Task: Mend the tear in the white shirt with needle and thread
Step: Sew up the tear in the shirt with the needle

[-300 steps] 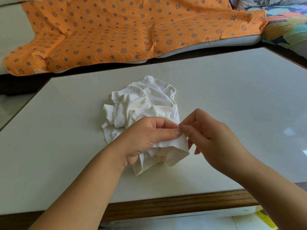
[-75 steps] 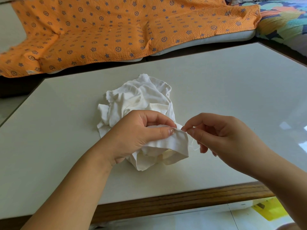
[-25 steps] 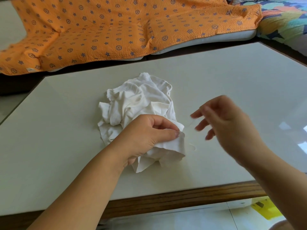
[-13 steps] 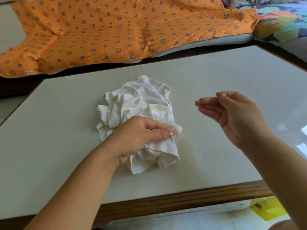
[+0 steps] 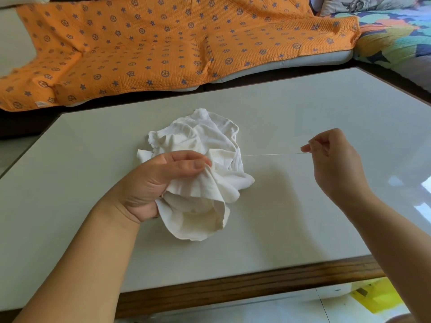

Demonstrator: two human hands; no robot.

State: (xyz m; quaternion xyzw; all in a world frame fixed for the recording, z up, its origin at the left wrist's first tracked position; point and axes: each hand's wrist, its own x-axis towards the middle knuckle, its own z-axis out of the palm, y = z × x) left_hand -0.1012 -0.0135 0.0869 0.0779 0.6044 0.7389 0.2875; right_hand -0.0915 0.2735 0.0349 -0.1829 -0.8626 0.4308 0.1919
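Table (image 5: pixel 303 108): white shirt (image 5: pixel 205 145) bunched mid-surface. Left hand (image 5: pixel 158 183) pinches its fold; right hand (image 5: pixel 331 159) pinches the needle end, probably. Thread (image 5: pixel 270 155) drawn taut between. Mid-stitch; tear not visible, more stitching likely remains.

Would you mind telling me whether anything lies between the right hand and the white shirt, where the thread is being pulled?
Nothing visible does. Only the taut thread spans the gap from the white shirt to the right hand, over bare table.
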